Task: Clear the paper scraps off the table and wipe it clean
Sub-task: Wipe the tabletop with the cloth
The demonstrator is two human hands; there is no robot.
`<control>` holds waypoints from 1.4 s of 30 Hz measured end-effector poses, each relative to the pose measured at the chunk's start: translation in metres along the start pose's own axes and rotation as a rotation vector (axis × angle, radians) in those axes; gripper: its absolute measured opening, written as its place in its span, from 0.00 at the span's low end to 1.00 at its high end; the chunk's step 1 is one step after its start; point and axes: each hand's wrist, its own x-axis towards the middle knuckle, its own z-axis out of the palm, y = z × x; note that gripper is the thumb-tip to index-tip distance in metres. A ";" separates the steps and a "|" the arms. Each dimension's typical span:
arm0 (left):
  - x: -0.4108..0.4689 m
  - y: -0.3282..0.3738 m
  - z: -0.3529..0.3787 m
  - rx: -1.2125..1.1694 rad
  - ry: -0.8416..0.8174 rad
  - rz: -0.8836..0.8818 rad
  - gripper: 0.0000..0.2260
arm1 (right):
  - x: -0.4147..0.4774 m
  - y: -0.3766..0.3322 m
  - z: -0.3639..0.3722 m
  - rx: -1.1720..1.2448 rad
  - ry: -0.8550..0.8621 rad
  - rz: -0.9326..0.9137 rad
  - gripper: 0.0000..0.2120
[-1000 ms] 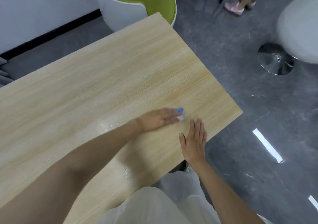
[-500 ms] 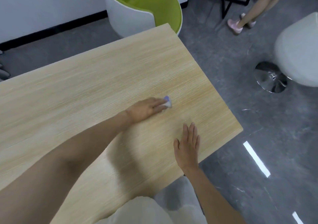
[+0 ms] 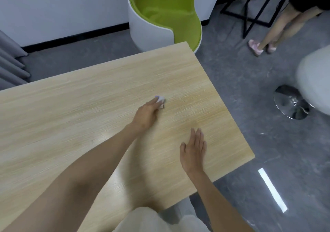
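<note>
The light wooden table (image 3: 75,110) fills the left and middle of the view; no loose scraps show on it. My left hand (image 3: 147,114) reaches across it, and its fairly straight fingers press a small white and bluish wad (image 3: 160,100) onto the wood. Only the wad's far end shows past my fingertips. My right hand (image 3: 193,149) lies flat, palm down, fingers straight, near the table's right front corner. It holds nothing.
A white tub chair with a green seat (image 3: 166,15) stands just past the table's far right corner. A white stool on a chrome base (image 3: 291,101) is at the right. A person's legs (image 3: 278,30) stand by a black frame (image 3: 250,8).
My left hand has slid the wad away from me and to the left across the wood. My right hand has stayed flat in the same area. The camera has tilted up.
</note>
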 end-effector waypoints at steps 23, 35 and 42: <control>-0.040 0.059 0.008 -1.193 0.020 -0.498 0.13 | 0.091 -0.055 -0.059 0.577 -0.021 -0.280 0.08; -0.036 0.063 0.007 -0.699 0.110 -0.569 0.06 | 0.103 -0.055 -0.061 0.675 -0.233 -0.336 0.05; -0.045 0.059 -0.004 -0.812 0.308 -0.622 0.08 | 0.115 -0.057 -0.077 1.035 -0.451 0.090 0.07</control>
